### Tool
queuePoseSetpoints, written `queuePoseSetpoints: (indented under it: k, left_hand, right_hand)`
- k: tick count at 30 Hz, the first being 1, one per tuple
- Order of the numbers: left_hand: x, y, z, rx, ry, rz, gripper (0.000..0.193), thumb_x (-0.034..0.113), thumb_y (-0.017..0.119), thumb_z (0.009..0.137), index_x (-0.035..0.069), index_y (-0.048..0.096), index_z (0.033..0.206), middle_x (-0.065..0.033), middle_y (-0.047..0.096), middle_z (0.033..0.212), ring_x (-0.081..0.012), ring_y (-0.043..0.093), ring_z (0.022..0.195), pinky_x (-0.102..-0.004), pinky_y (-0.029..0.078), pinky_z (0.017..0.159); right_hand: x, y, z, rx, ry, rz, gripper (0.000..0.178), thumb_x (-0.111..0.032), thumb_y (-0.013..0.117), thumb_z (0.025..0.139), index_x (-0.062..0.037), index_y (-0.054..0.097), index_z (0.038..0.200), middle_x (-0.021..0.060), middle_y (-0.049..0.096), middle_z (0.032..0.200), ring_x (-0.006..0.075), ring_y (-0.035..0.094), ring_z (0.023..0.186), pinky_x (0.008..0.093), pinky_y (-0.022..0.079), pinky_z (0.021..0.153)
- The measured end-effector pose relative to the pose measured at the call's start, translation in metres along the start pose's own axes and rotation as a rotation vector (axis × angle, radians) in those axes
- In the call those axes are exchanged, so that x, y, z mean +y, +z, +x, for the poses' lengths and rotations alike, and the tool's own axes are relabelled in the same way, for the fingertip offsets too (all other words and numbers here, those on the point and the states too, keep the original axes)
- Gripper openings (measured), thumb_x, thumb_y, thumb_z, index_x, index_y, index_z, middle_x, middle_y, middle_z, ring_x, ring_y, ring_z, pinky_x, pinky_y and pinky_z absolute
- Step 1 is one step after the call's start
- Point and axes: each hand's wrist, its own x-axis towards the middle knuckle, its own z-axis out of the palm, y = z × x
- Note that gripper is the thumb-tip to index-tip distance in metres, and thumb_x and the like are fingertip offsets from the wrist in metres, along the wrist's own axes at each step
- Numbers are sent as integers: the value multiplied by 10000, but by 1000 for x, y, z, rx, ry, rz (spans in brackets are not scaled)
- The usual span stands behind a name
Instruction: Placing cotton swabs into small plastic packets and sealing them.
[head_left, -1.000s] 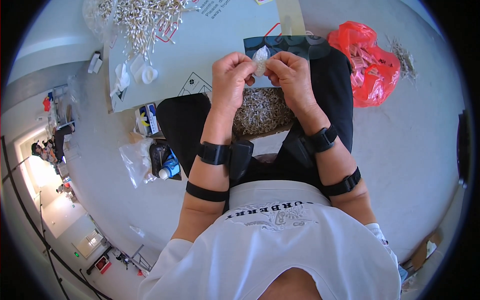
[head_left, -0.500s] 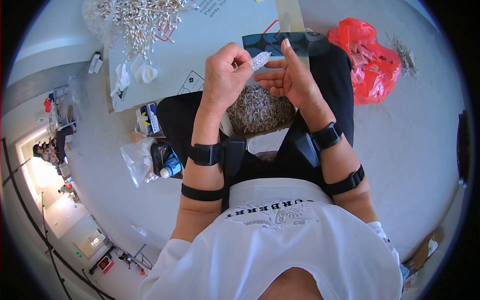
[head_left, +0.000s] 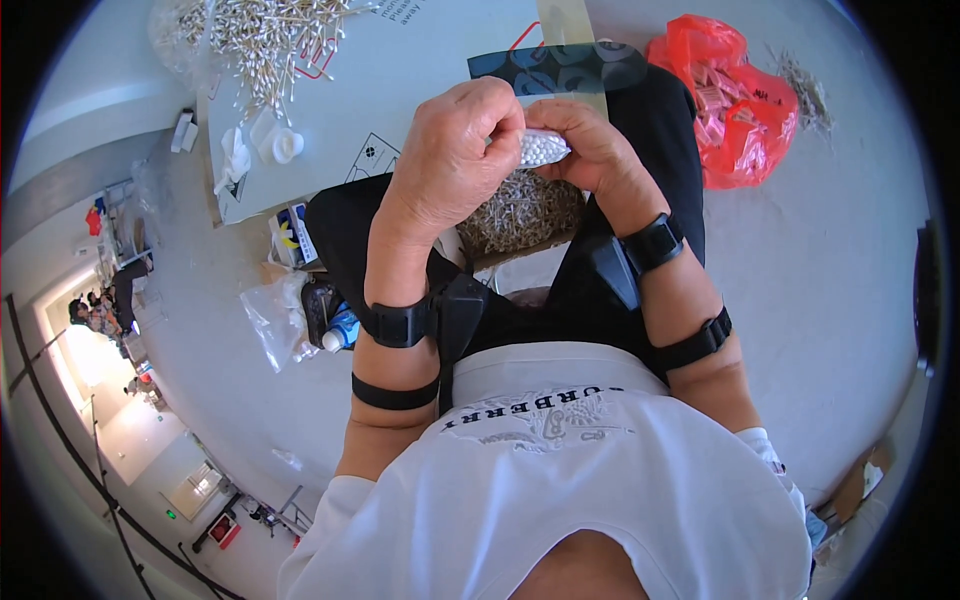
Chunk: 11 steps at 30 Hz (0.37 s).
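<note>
Over my lap, my left hand (head_left: 450, 155) and my right hand (head_left: 598, 150) hold a small bundle of cotton swabs (head_left: 544, 149) between them, its rounded white tips facing me. My left fingers are closed on the left end. On the right end, my right thumb and fingers curl in; some of them are hidden behind the bundle. The swabs seem to sit in a thin clear wrapper. Just below, between my knees, stands a cardboard box of many loose cotton swabs (head_left: 522, 212), partly covered by my left wrist.
A pale board (head_left: 330, 125) ahead carries a heap of swabs (head_left: 275, 45), small white plastic pieces (head_left: 287, 146) and a dark film sheet (head_left: 560, 72). At right lies a red plastic bag (head_left: 745, 150) with pink packets. A blue bottle (head_left: 342, 330) and clear bag (head_left: 272, 318) are left.
My right hand, open with fingers spread before, has closed on the bundle's right end. The bundle has come lower and turned its tips toward me.
</note>
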Motion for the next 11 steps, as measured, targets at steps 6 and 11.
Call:
queuePoseSetpoints:
  k: [6,11]
  left_hand:
    - [4,3,0,25,71,61,139,-52,623,746,34,519,778,-116,568,730,-325,571,668,-381,473,580]
    - [6,3,2,71,188,154,158,-63,633,746,33,524,809,-131,583,783,-335,591,709,-401,498,608]
  right_hand:
    - [2,-4,2,-193,-9,108,139,-140,654,837,-33,686,920,52,680,816,155,664,687,282,532,518]
    - [7,-13,8,-279,-86,69,168,-157,676,835,-50,685,963,40,683,842,160,670,708,314,556,562]
